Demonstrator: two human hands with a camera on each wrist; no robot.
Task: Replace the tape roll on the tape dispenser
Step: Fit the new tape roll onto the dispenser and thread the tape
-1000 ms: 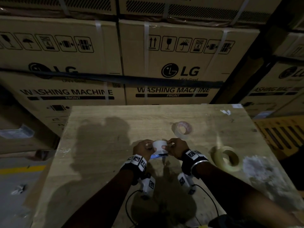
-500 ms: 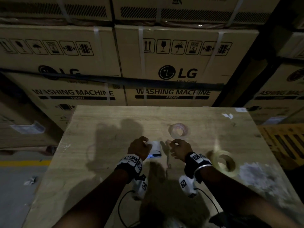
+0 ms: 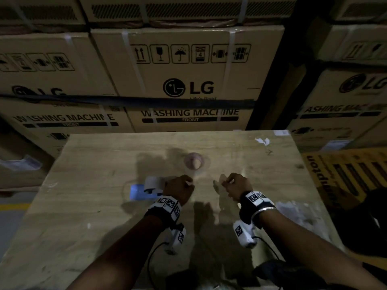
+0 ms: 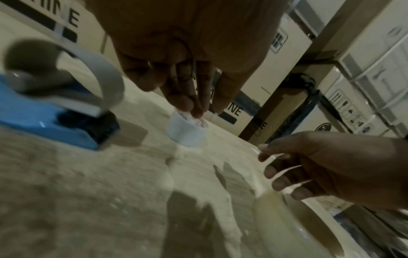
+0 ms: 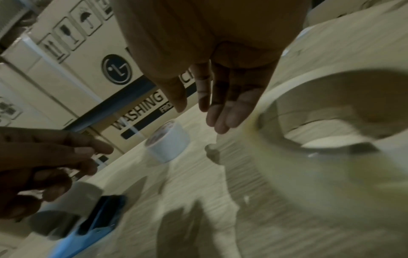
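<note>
Left hand (image 3: 179,189): fingers loosely curled, holding nothing. Right hand (image 3: 236,185): fingers relaxed and part-open, also holding nothing. Both hover above the wood-grain counter (image 3: 94,185). Just left of the left hand lies the blue plastic tape dispenser (image 3: 144,190), carrying a grey cylindrical hub. Beyond the hands stands a small white tape roll (image 3: 193,161). Beside the right hand, the right wrist view shows a large translucent yellowish tape roll (image 5: 320,157).

Blue tape dispenser (image 4: 55,120) sits at left on the wooden table (image 4: 99,192), a white band arching over its top. Left hand (image 4: 176,61) hangs above a small white tape roll (image 4: 185,131), fingertips (image 4: 196,111) at its top rim. Right hand (image 4: 331,167) reaches in from right, fingers loosely bent, beside a large yellowish tape roll (image 4: 293,230).
</note>
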